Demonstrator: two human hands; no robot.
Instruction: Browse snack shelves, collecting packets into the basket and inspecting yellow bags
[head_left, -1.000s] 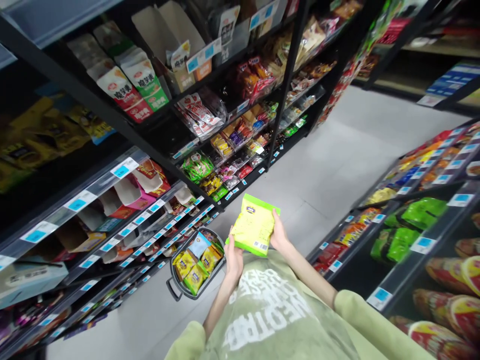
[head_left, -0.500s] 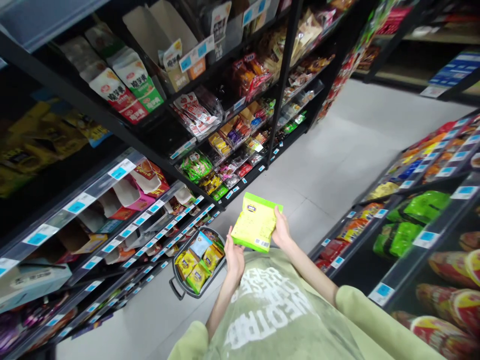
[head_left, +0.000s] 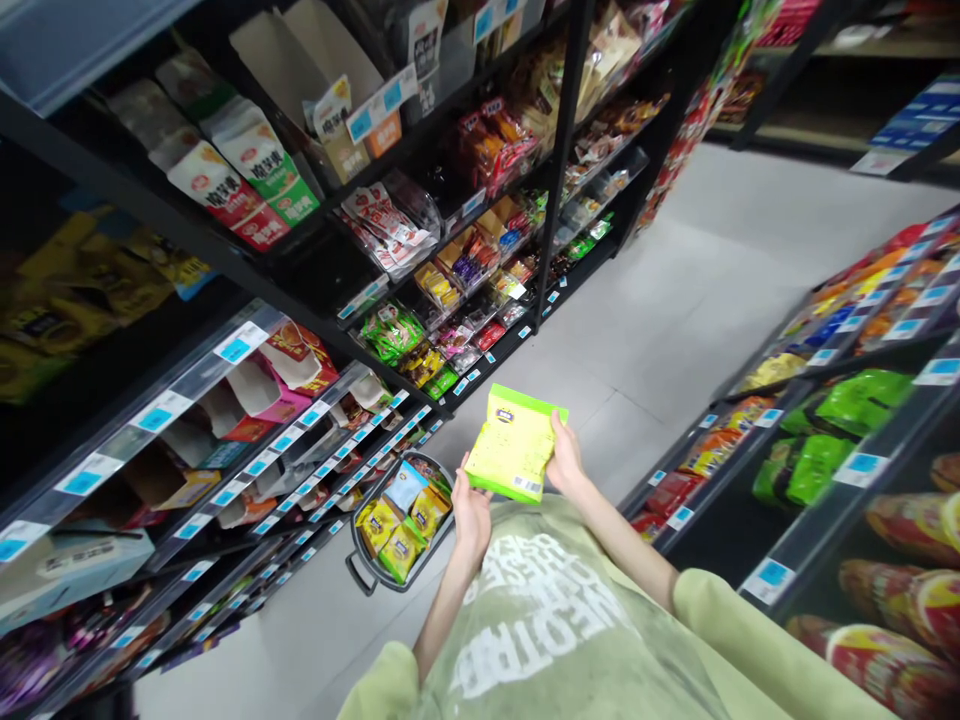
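Note:
A yellow snack bag (head_left: pixel 514 445) with bright green ends is held up in front of my chest, its printed back and barcode facing me. My left hand (head_left: pixel 472 512) grips its lower left corner. On the right edge, my right hand (head_left: pixel 566 456) pinches the bag with the thumb on top. Below and left of my left hand, a dark shopping basket (head_left: pixel 358 567) stands on the floor. Inside it lie several yellow snack bags (head_left: pixel 401 550) and a light blue packet (head_left: pixel 406 485).
Tall black shelves (head_left: pixel 556 170) with boxes and packets rise ahead and on the left. A lower shelf on the right holds green packages (head_left: pixel 814 470) and tubs (head_left: pixel 892 670). Grey tiled floor (head_left: pixel 622 340) runs between them. A blue stack (head_left: pixel 911 130) sits at the far right.
The view has shifted slightly, so the shelves and basket appear a little displaced. Both hands keep the same hold on the yellow snack bag.

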